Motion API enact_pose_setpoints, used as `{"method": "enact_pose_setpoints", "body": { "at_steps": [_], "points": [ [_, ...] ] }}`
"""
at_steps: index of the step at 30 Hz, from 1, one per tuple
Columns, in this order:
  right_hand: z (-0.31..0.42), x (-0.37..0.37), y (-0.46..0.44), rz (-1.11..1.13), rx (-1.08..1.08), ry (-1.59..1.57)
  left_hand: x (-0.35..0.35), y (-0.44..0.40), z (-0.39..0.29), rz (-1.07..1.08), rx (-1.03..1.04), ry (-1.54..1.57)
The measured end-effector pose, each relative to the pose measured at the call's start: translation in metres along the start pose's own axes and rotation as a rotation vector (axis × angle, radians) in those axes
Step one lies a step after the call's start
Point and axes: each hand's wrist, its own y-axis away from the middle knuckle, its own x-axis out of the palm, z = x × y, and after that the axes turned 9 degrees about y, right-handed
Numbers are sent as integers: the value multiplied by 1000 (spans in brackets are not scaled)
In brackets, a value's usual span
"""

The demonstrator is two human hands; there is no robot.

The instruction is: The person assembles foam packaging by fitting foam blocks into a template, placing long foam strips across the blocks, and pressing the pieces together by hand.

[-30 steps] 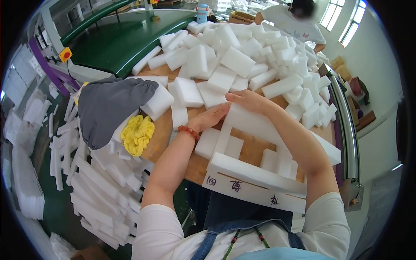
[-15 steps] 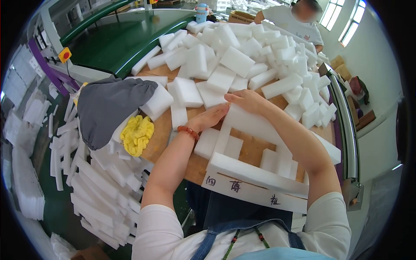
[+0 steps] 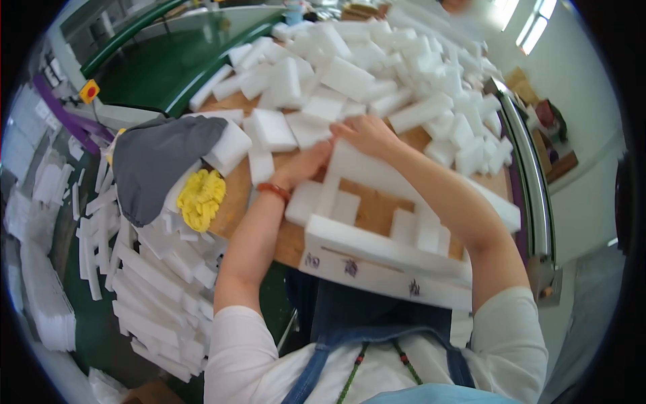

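Note:
A rectangular frame of white foam pieces (image 3: 387, 246) lies on the wooden table (image 3: 289, 241), dark handwritten characters on its near strip. At its far left corner, my left hand (image 3: 311, 161) presses against the outer side, its fingers together and partly blurred. My right hand (image 3: 367, 137) bends over the top of the same corner, fingers closed on the foam. The two hands almost touch. Smaller foam blocks (image 3: 344, 207) stand inside and beside the frame.
Beyond my hands rises a heap of white foam blocks (image 3: 346, 77). Grey cloth (image 3: 165, 161) and a yellow scrunched cloth (image 3: 200, 200) lie left. A green conveyor (image 3: 161, 67) is back left, a metal roller rail (image 3: 531, 168) right. A blurred person (image 3: 464, 20) is behind the heap.
The whole view has shifted, so the table and frame appear further left and higher. My right fingers have curled more at the corner. The person at the back is now mostly out of view.

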Motion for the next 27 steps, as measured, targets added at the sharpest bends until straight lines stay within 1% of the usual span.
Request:
{"method": "enact_pose_setpoints", "body": {
  "at_steps": [2,3,4,5,6,7,9,10,12,14,15,17,22,27],
  "points": [
    [-3,-2,3,-94,-42,-35,-2,-10,9,-22,238,140],
    [-5,-3,4,-142,-66,-55,-15,-19,12,-11,145,172],
    [-10,-3,5,-197,-102,-79,-6,-9,-8,-3,129,68],
    [-15,-7,7,-157,-146,-44,13,2,-28,-26,167,-2],
    [-21,-11,15,-121,-127,-52,25,7,-39,-53,214,-72],
    [-27,-18,23,-92,-119,-57,16,3,-40,-39,177,-179],
    [-47,-42,47,49,-85,-20,35,14,-58,-123,126,-339],
    [-63,-44,58,56,-73,-32,37,14,-59,-114,110,-341],
    [-95,-52,78,129,25,72,36,7,-63,-140,-10,-361],
    [-115,-67,103,217,57,101,37,3,-67,-166,-37,-364],
    [-126,-69,111,215,58,96,39,1,-69,-195,-57,-360],
    [-142,-69,120,358,119,100,42,-2,-72,-260,-93,-348],
    [-142,-60,127,283,147,29,49,-3,-77,-305,-129,-445],
    [-147,-51,130,188,105,19,62,-6,-78,-336,-173,-551]
  ]
}}
